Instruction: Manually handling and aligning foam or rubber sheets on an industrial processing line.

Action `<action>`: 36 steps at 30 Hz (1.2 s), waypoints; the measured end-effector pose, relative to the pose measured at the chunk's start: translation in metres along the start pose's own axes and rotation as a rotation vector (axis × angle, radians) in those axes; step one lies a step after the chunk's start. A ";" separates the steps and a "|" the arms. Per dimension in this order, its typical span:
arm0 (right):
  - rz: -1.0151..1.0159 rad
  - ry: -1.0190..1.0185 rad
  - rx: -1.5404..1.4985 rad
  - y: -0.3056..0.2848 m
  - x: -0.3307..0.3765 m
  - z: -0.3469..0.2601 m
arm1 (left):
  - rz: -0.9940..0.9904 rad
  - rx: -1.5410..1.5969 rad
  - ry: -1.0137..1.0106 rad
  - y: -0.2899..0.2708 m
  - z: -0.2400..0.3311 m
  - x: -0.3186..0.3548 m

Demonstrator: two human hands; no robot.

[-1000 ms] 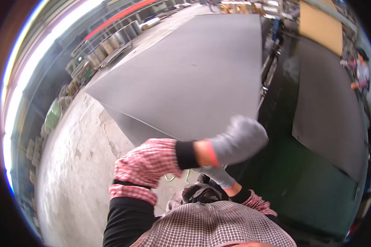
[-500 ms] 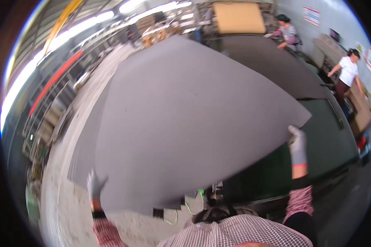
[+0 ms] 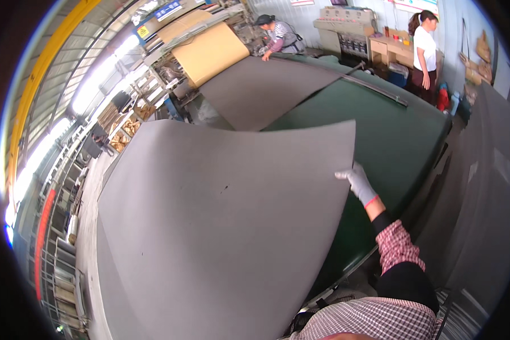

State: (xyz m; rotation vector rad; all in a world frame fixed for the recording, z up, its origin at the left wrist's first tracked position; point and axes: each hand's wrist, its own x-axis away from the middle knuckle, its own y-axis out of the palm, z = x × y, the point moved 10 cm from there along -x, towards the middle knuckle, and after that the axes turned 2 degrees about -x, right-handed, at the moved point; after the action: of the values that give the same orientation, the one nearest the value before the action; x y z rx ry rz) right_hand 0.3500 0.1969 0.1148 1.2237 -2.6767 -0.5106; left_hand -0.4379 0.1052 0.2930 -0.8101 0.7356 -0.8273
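A large grey flexible sheet [image 3: 226, 226] fills the middle and lower left, bowed upward with its right side raised. My gloved right hand [image 3: 358, 182] pinches that sheet by its right edge, just below the raised far corner, with the thumb on the upper face. My left hand is out of the picture. Under the raised side runs a green conveyor-like table [image 3: 391, 127]. Farther along the table lies a second, darker grey sheet [image 3: 260, 85]. Another grey sheet edge [image 3: 110, 266] shows beneath the left side of the held one.
A machine with a tan sloping panel [image 3: 212, 52] stands at the table's far end. A co-worker [image 3: 280, 37] leans there over the dark sheet. Another person in a white shirt [image 3: 425, 51] stands at the right, beyond a metal bar [image 3: 374, 88]. Grey sheets [image 3: 481, 187] stand at the far right.
My view has swung right and tilted. My left hand, earlier at the sheet's near left edge, has left the picture. The sheet's right side now curls up more; my right hand still grips it.
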 end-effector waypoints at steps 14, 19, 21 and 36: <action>0.126 -0.524 0.042 -0.060 0.003 -0.234 | 0.018 0.419 0.020 0.021 0.059 0.002; 0.262 -0.440 0.035 -0.183 -0.021 -0.230 | 0.110 0.663 0.159 0.089 0.233 0.067; 0.357 -0.453 -0.111 -0.255 -0.042 -0.193 | -0.175 0.651 -0.038 0.171 0.251 0.096; 0.645 0.152 0.437 -0.393 0.018 0.102 | 0.071 0.258 0.787 0.233 0.316 0.098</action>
State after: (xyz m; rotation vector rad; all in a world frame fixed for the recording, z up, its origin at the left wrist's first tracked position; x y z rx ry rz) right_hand 0.5866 -0.0306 -0.1241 0.3686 -2.8983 0.2573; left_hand -0.0559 0.2230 0.2288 -0.2002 1.3045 -1.1602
